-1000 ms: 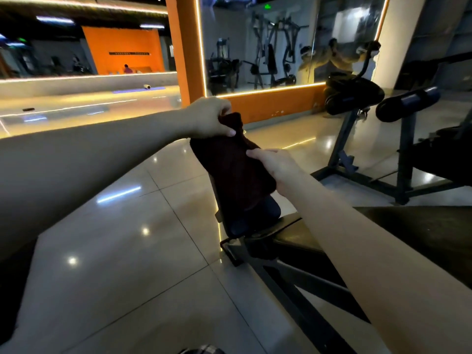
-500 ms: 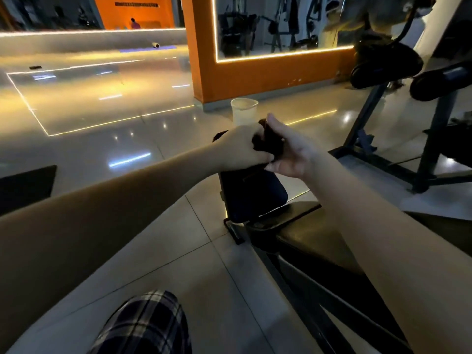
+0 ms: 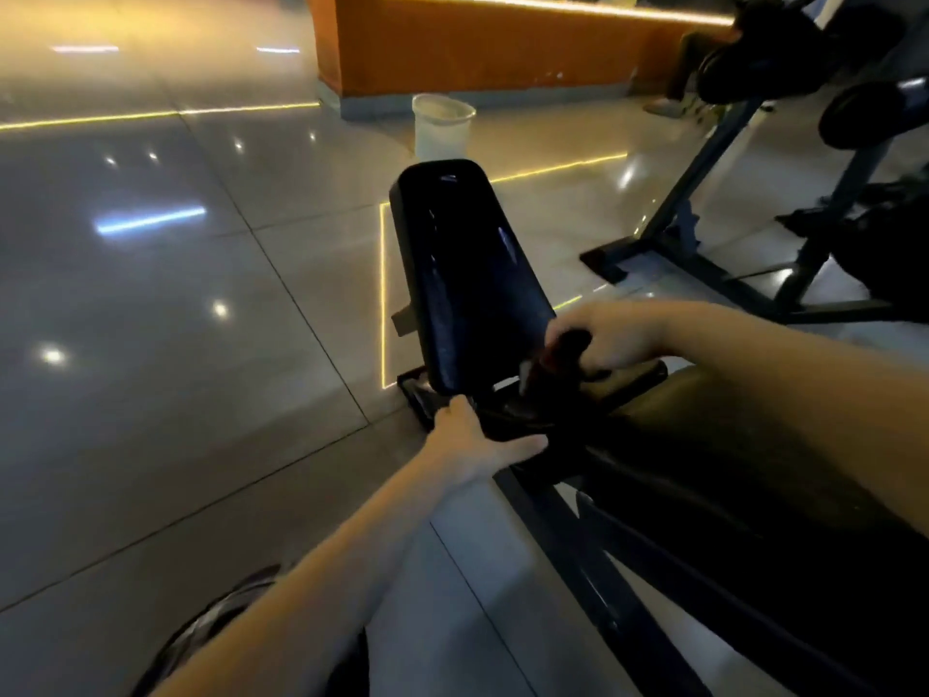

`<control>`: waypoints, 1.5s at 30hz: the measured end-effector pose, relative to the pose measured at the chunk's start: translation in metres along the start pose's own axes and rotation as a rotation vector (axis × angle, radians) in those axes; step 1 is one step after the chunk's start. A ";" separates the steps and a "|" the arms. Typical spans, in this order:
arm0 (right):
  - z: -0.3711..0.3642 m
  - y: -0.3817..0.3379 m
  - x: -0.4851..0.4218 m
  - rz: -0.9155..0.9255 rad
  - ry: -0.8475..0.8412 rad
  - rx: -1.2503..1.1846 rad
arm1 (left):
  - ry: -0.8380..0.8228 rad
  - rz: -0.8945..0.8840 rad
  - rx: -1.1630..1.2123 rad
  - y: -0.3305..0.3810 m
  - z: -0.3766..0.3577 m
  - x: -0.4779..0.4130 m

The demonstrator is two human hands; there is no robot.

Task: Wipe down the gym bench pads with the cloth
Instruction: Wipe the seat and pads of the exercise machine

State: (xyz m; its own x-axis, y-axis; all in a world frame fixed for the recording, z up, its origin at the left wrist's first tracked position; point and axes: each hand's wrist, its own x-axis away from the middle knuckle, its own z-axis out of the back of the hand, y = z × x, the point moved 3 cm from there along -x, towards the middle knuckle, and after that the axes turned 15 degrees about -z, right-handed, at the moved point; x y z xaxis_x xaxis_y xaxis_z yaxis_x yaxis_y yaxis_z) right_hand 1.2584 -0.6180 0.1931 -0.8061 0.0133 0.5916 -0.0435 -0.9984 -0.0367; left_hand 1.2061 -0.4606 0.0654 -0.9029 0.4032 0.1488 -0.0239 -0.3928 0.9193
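A black gym bench runs from the lower right toward the centre. Its narrow end pad (image 3: 462, 274) tilts upward and its wider seat pad (image 3: 744, 445) lies flat to the right. My right hand (image 3: 618, 337) grips a bunched dark cloth (image 3: 565, 352) at the lower right corner of the tilted pad, just above the gap between the pads. My left hand (image 3: 477, 440) rests flat, fingers spread, on the bench frame just below the tilted pad's base; nothing shows in it.
A white plastic bin (image 3: 442, 125) stands on the glossy tiled floor beyond the bench, before an orange pillar base (image 3: 477, 47). Another machine's dark frame (image 3: 704, 228) and roller pads (image 3: 864, 113) stand at the right. Open floor lies to the left.
Both hands have dropped from the top of the tilted pad to its base. The left hand let go of the cloth and now rests on the frame. The view tilted down.
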 end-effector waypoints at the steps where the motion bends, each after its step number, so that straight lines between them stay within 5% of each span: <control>1: -0.011 -0.002 0.001 -0.048 -0.107 0.073 | 0.017 -0.069 0.031 -0.007 -0.008 -0.006; 5: -0.029 0.005 0.005 -0.147 -0.291 -0.103 | 0.097 -0.219 0.250 -0.031 -0.031 -0.027; 9: -0.044 0.001 -0.016 -0.144 -0.097 0.017 | 0.095 -0.216 0.428 -0.037 -0.040 -0.036; 16: -0.052 -0.021 -0.069 0.003 -0.056 0.161 | 0.162 -0.199 0.536 -0.052 -0.054 -0.044; 21: -0.054 -0.026 -0.079 0.092 -0.062 0.146 | 0.070 -0.233 0.117 -0.044 -0.040 -0.036; 28: -0.036 0.027 -0.013 0.166 -0.285 0.006 | -0.158 -0.305 -0.464 -0.034 -0.013 -0.026; 33: -0.042 0.001 -0.042 0.187 -0.238 0.074 | -0.155 -0.441 -0.797 -0.032 -0.001 -0.037; 40: -0.055 -0.020 -0.075 0.171 -0.085 0.110 | -0.189 -0.442 -0.954 -0.051 0.011 -0.058; 45: -0.046 0.011 -0.039 0.188 -0.217 0.057 | -0.156 -0.404 -0.993 -0.056 0.015 -0.064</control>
State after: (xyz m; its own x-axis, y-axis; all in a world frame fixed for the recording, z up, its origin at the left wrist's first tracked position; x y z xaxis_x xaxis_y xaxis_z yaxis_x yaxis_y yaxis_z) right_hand 1.2623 -0.6270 0.1330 -0.6515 -0.1787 0.7373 0.1329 -0.9837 -0.1210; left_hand 1.2716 -0.4514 0.0098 -0.6871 0.7264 0.0106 -0.7078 -0.6726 0.2159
